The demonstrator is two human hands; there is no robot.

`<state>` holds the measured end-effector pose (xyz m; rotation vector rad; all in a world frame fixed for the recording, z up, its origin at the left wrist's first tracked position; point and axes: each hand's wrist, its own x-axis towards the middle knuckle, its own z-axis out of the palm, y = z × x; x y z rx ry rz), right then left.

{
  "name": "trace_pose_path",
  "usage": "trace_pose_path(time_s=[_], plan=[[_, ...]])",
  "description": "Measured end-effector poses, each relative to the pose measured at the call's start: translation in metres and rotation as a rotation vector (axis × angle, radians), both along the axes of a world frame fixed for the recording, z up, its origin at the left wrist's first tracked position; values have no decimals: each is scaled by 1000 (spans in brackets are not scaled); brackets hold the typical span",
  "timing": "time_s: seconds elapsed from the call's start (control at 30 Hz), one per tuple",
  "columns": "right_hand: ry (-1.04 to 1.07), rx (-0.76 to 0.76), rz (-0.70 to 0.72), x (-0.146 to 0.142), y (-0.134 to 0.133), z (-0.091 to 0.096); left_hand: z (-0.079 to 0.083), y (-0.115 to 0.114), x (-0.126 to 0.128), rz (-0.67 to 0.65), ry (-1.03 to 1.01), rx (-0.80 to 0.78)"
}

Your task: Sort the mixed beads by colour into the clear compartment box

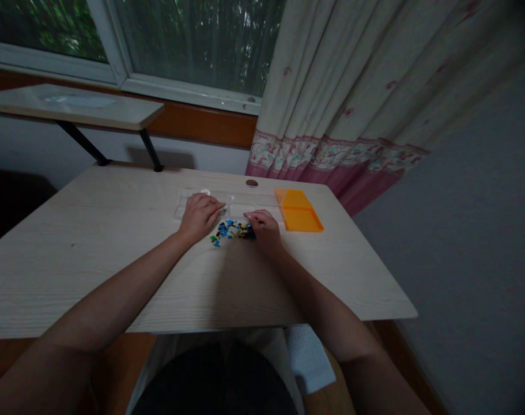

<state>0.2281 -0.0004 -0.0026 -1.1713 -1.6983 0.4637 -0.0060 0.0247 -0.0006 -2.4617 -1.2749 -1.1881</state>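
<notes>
A loose heap of tiny coloured plastic pieces (pixel 230 229), in blue, yellow, green, red and black, lies on the table between my hands. Behind it stretches a clear plastic case with compartments (pixel 244 199). My left hand (pixel 199 218) rests over the left part of this case, its fingers drawn together and pointing right. Something small shows by those fingertips, too small to name. At the heap's right end is my right hand (pixel 267 231), with thumb and fingers closed in a pinch. Whatever it pinches is too small to make out.
Right of the case lies an orange plastic tray (pixel 303 219). A dark round table-top fitting (pixel 252 183) sits near the back edge. On the left, a raised shelf (pixel 110 109) stands on black legs. Curtain (pixel 323 115) and wall border the right; papers (pixel 309 357) show below the table edge.
</notes>
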Motion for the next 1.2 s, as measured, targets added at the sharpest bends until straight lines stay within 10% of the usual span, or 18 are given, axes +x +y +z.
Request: trace_pose_path(time_s=[0.43,1.2], plan=[[-787,-32,-147,31,7,14,-3,7,-5,155,-69,-69],[-875,-23,-45,15,-1,13,-8,11,-7,119,-67,-44]])
